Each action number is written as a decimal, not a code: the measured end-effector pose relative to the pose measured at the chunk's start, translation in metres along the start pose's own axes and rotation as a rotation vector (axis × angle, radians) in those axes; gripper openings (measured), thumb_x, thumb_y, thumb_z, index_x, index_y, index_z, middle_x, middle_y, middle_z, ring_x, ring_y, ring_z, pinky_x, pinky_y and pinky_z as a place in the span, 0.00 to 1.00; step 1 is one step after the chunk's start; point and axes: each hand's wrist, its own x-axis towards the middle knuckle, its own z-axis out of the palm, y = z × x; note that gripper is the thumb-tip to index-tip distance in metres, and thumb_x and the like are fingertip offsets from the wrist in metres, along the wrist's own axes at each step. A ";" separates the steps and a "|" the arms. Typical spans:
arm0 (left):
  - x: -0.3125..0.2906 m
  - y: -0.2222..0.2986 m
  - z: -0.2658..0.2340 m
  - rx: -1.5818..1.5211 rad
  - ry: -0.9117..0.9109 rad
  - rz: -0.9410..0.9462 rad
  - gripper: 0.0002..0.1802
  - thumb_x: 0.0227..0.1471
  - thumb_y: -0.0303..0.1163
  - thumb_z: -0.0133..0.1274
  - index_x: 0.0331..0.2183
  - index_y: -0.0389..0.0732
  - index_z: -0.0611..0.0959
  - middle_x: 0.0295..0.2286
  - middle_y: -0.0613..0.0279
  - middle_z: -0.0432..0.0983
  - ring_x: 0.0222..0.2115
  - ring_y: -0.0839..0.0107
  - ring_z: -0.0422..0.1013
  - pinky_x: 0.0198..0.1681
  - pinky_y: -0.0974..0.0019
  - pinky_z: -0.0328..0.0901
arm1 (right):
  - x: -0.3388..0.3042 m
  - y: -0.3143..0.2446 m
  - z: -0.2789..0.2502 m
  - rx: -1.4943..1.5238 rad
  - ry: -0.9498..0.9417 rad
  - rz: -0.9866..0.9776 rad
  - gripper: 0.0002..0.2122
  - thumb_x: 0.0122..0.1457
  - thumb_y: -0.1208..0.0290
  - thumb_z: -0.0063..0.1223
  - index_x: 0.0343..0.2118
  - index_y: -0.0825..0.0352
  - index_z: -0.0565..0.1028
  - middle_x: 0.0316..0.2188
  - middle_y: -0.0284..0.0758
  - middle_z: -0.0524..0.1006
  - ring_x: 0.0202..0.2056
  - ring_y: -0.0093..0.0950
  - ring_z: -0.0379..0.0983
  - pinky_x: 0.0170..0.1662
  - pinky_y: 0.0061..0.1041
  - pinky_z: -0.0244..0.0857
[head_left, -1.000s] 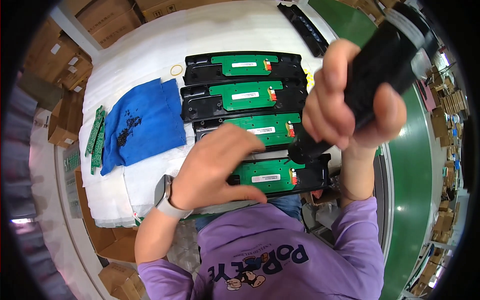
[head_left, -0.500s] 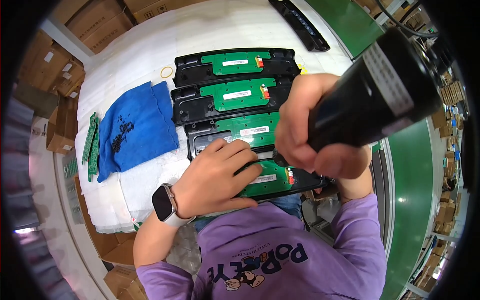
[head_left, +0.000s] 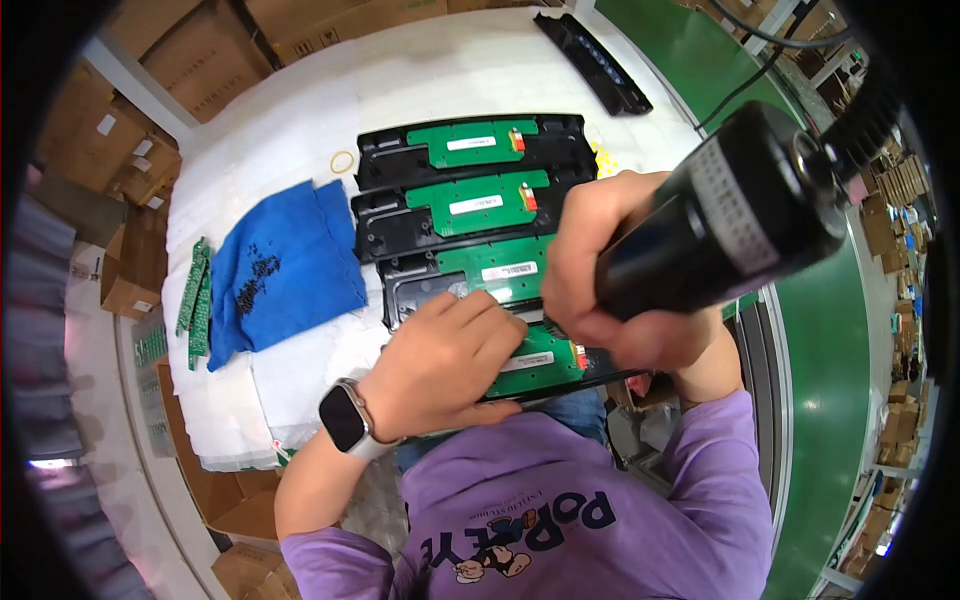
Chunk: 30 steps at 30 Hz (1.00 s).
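My right hand (head_left: 625, 270) is wrapped round a black electric screwdriver (head_left: 720, 215), tilted with its rear end up to the right. The tip is hidden behind my fingers, over the right part of the nearest black plastic panel (head_left: 615, 366). A green circuit board (head_left: 530, 375) lies in that panel, with a white label and a red-and-white connector. My left hand (head_left: 440, 355) grips the panel's left part, fingers bent over the board and thumb along the near edge. Beyond lie several similar panels in a row, among them the farthest panel (head_left: 560, 150) with its green board (head_left: 465, 145).
Left of the panels, a blue cloth (head_left: 300, 290) bears a scatter of small black screws (head_left: 258, 280). Beside it lie narrow green boards (head_left: 195, 305). A rubber band (head_left: 342, 161) and another black panel (head_left: 595, 65) rest on the white-covered table (head_left: 450, 60). A green surface (head_left: 820, 400) runs along the right.
The screwdriver's rear end has come lower and slightly left, and more of its cord shows. My left hand keeps its hold on the nearest panel. The whole view has shifted slightly.
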 end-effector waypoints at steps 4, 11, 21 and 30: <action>0.001 0.003 0.005 0.090 0.010 -0.009 0.27 0.28 0.41 0.61 0.32 0.36 0.72 0.33 0.57 0.70 0.32 0.62 0.67 0.31 0.65 0.61 | 0.006 -0.021 -0.028 0.165 -0.217 0.012 0.20 0.45 0.62 0.62 0.30 0.69 0.64 0.10 0.27 0.65 0.10 0.18 0.61 0.13 0.17 0.55; 0.004 0.003 0.002 0.211 -0.018 -0.014 0.26 0.31 0.46 0.60 0.31 0.39 0.72 0.35 0.58 0.70 0.35 0.64 0.67 0.34 0.66 0.61 | -0.006 -0.069 -0.064 -0.132 0.031 -0.156 0.21 0.47 0.64 0.53 0.38 0.74 0.61 0.10 0.28 0.62 0.08 0.18 0.57 0.14 0.17 0.52; 0.019 0.026 -0.033 -0.031 0.185 0.041 0.15 0.40 0.30 0.55 0.33 0.34 0.75 0.37 0.53 0.72 0.37 0.58 0.69 0.38 0.61 0.62 | 0.006 -0.032 -0.145 -1.673 0.671 0.571 0.27 0.39 0.63 0.59 0.44 0.68 0.66 0.29 0.45 0.75 0.32 0.39 0.74 0.36 0.34 0.66; 0.016 0.096 -0.099 -0.494 0.242 0.453 0.09 0.46 0.26 0.51 0.29 0.28 0.76 0.25 0.51 0.75 0.23 0.64 0.72 0.23 0.68 0.64 | -0.003 -0.031 -0.198 -1.751 1.082 0.768 0.26 0.40 0.62 0.55 0.45 0.64 0.67 0.36 0.44 0.75 0.40 0.40 0.72 0.41 0.35 0.65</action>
